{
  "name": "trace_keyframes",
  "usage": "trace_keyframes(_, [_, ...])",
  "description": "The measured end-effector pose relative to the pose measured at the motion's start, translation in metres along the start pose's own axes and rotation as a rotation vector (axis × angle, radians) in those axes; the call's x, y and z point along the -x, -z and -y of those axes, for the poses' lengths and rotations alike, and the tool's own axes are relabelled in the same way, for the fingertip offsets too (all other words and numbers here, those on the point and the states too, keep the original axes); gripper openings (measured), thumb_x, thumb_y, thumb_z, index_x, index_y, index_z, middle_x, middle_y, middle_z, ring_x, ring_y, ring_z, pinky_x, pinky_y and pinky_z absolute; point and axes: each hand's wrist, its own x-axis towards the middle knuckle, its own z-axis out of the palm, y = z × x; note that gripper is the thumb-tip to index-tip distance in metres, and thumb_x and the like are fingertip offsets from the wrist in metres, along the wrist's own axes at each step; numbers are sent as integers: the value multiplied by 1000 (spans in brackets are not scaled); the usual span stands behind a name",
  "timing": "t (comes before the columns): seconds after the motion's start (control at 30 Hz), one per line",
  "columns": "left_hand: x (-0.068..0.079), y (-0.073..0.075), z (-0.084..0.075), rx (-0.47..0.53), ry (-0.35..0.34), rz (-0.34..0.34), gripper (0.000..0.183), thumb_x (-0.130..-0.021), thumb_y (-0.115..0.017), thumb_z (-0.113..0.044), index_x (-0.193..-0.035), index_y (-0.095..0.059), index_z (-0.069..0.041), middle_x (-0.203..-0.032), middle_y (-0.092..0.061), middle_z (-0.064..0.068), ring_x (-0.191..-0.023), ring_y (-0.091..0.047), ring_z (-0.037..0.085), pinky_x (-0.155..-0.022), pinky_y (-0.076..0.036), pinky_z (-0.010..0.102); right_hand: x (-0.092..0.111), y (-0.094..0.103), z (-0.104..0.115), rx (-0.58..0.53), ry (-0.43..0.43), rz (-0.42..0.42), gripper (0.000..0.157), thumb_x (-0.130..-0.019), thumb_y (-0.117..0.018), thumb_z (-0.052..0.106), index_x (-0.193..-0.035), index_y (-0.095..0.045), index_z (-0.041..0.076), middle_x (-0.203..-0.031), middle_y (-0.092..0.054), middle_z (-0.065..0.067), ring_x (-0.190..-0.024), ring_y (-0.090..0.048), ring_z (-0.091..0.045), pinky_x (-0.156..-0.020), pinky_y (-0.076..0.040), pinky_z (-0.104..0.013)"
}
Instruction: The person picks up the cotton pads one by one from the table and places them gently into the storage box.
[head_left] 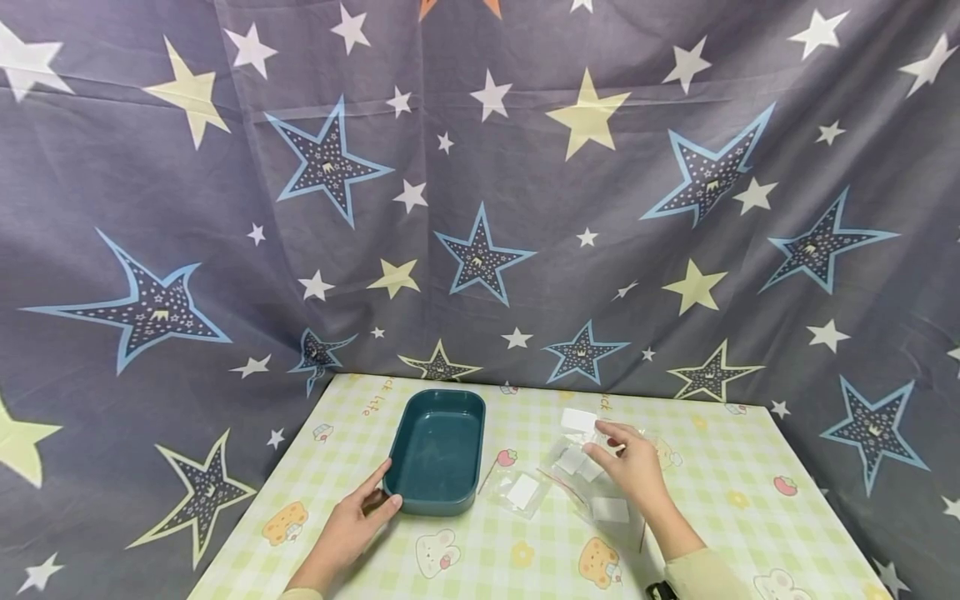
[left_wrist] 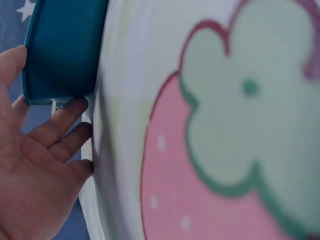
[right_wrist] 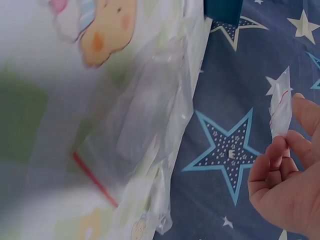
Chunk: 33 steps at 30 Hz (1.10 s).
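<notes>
A deep teal rectangular tray (head_left: 437,450) stands left of centre on the table. My left hand (head_left: 351,525) holds its near left corner, thumb and index finger on either side; in the left wrist view the other fingers (left_wrist: 72,142) lie bent below the tray's end. My right hand (head_left: 633,467) pinches a small clear zip bag (right_wrist: 281,107) with a red seal line and white contents, raised above the table. Beneath that hand lie several similar clear bags (head_left: 610,509) holding white pieces, overlapping in a loose pile. Another such bag (head_left: 521,493) lies between tray and pile.
A green checked cloth (head_left: 480,550) printed with cartoon animals and strawberries covers the table. Behind its far edge hangs a dark curtain (head_left: 517,167) with stars. Red zip strips show on several bags.
</notes>
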Motion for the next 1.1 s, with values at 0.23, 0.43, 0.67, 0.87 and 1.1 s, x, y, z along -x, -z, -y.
trace_keyframes(0.23, [0,0,0,-3,2,-5,76,-99,-71,-58,-166,-42,-36,-157,-56,24,-136,-65,39,-114,-50,61,1,-14,12,-22,42,-23,43,-88,-88,14,-128,-77,3,-132,-74,-19,-98,-72,-31,-82,-61,-33])
trace_keyframes(0.43, [1,-1,1,5,7,-7,76,-99,-71,-58,-165,-42,-36,-159,-54,23,-137,-65,39,-114,-50,61,1,-24,24,-62,24,-4,43,-89,-88,14,-129,-77,4,-130,-74,-15,-100,-71,-30,-84,-60,-31])
trace_keyframes(0.67, [1,0,1,-2,6,-1,76,-99,-70,-59,-166,-41,-37,-157,-55,24,-137,-65,40,-113,-51,61,2,-39,36,-93,26,24,42,-90,-88,16,-130,-77,5,-130,-75,-14,-101,-70,-29,-86,-61,-34])
trace_keyframes(0.87, [2,0,0,2,7,2,76,-100,-70,-59,-166,-41,-37,-158,-54,25,-137,-64,40,-113,-51,60,5,-53,45,-155,21,31,40,-89,-88,14,-127,-79,5,-127,-76,-13,-98,-70,-29,-85,-61,-35])
trace_keyframes(1.1, [2,0,-1,0,5,2,76,-99,-69,-60,-166,-40,-37,-159,-54,25,-137,-64,41,-113,-51,60,8,-70,57,-163,43,73,38,-89,-88,15,-125,-79,6,-125,-77,-12,-97,-70,-31,-83,-61,-35])
